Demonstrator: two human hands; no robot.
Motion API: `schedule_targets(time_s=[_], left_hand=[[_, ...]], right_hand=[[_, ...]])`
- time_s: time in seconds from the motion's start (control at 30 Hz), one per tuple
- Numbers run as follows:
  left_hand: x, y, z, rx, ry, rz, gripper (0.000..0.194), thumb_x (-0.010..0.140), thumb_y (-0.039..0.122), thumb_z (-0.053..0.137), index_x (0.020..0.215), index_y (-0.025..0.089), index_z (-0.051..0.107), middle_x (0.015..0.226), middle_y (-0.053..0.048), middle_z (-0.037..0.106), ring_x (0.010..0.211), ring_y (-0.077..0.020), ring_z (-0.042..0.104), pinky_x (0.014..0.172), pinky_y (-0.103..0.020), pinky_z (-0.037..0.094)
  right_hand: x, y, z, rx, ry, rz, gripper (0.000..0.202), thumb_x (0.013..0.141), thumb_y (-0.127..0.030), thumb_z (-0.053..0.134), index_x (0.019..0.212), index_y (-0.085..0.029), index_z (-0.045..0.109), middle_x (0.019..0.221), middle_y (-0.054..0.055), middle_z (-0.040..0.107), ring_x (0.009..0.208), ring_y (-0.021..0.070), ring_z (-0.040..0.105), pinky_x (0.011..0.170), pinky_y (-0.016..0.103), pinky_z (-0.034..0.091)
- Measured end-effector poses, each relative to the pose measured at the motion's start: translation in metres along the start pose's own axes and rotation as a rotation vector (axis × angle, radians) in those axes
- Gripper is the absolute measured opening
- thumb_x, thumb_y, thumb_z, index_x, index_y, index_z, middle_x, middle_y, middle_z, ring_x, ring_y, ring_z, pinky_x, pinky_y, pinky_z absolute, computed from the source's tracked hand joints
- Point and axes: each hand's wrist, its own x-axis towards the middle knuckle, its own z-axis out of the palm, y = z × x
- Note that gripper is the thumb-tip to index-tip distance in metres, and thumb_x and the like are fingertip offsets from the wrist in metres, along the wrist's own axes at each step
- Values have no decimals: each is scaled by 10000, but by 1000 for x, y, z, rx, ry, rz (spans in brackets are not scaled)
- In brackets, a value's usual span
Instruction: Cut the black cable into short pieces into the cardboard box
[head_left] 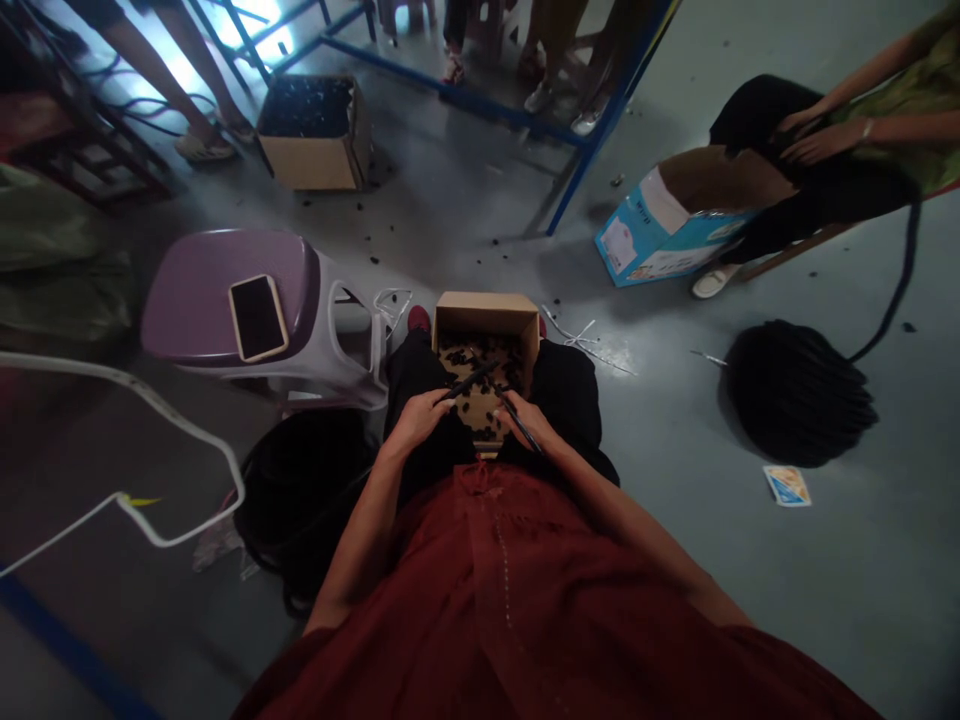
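Over an open cardboard box (487, 312) between my knees, both my hands are closed. My left hand (420, 418) grips a black cord (471, 380), whose end reaches up and right above the box. In my right hand (526, 420) is a slim dark tool (517, 415), its tip close to the cord and its other end pointing down toward my wrist. Whether it is a pair of scissors or a knife I cannot tell. Many small black pieces (465, 358) lie scattered inside the box.
A purple stool (187, 290) with a phone (259, 317) stands left, beside a black coil (304, 490). At right are another black coil (795, 390), a blue carton (664, 225) and a seated person (885, 120). A filled box (311, 155) sits near a blue frame (450, 85).
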Motion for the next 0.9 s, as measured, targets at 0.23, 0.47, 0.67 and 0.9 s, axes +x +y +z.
schedule_targets(time_s=[0.23,0.47,0.67,0.9], left_hand=[[5,-10,10,41,20,17,363,860,327,451,1124,186,655,778,-37,687,695,-154,594,621,-216,399],[6,-9,9,31,11,-12,362,844,329,469,1117,192,664,770,-34,692,707,-159,603,610,-215,401],[7,-11,9,7,-10,-12,386,838,349,473,1132,178,656,787,-44,697,690,-161,601,594,-222,404],[7,-12,6,17,-27,-3,380,830,353,475,1111,184,668,823,-40,702,697,-157,598,588,-214,392]], right_hand=[[-2,3,2,-58,-11,29,208,835,-313,460,1006,-200,496,890,49,627,799,184,582,707,253,393],[-2,8,6,-29,-11,30,149,819,-284,468,939,-200,491,893,48,632,821,187,584,713,252,399],[-1,12,10,-30,-3,14,107,815,-278,445,883,-203,479,846,33,609,771,170,567,700,247,392],[-2,11,12,-32,-6,20,100,806,-273,442,869,-205,478,813,19,592,744,159,543,676,239,380]])
